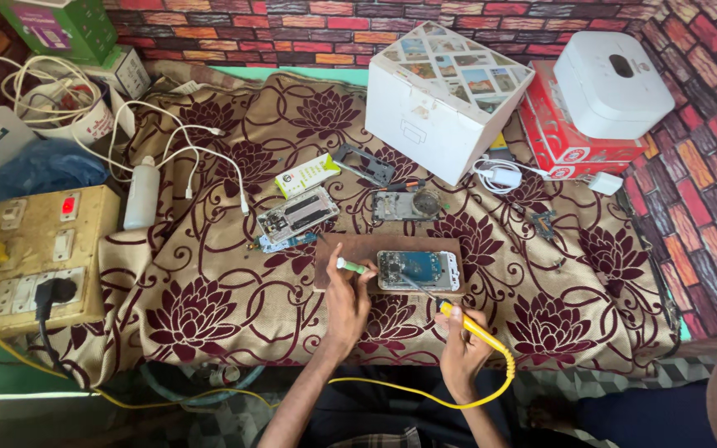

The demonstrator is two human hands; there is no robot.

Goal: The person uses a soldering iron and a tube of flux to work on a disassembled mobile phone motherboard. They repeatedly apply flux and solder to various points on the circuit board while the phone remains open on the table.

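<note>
— From the head camera, how does the opened phone [418, 270] lie?

— Flat on a brown board [334, 276] at the middle of the flowered cloth [209, 315], its long axis running from nine to three o'clock, innards facing up.

— And the hands?

— The left hand [346, 303] is closed around a green-handled tool [352, 266], whose tip points toward three o'clock at the phone's left end. The right hand [462, 348] is wrapped around a yellow soldering iron [468, 325]; its shaft slants up toward ten o'clock onto the phone.

— Room to move?

— The board's near edge sits close to the table's front edge. Bare cloth opens at four and eight o'clock; other phone parts [299, 216] crowd eleven and twelve.

— Any containers?

— A white box [437, 108] at one o'clock, closed; contents cannot be told. A cup [85, 124] at ten o'clock holds coiled white cables.
</note>
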